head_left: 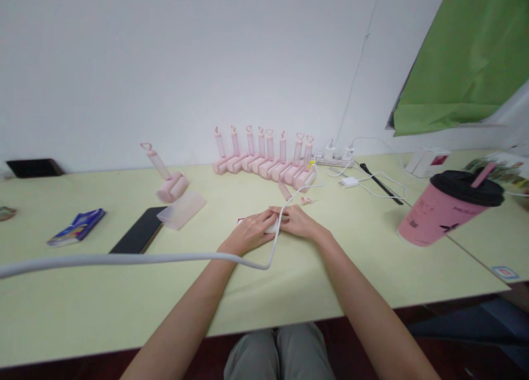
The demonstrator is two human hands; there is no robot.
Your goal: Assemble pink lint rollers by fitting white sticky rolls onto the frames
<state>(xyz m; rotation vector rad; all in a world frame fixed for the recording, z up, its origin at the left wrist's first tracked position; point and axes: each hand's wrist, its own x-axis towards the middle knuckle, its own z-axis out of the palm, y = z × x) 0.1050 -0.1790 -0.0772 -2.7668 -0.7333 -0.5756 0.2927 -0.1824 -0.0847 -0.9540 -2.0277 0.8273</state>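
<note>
My left hand [250,232] and my right hand [298,221] meet low over the tabletop, fingers curled in around a small white object [271,227]. Most of that object is hidden by the fingers, so its kind does not show. A bit of red and white peeks out beside my left hand. A white cable [273,248] crosses the view in front of my fingers. Just beyond my hands lie a loose pink tube-like piece [285,190] and small pink bits [306,201].
Several pink cylinders with upright heart-topped tubes [264,165] stand in a row along the wall. Another pink one [172,187] stands left, near a translucent sleeve [182,210], a black phone [139,230] and a blue packet [77,227]. Right are a charger [349,182] and a pink cup [444,215].
</note>
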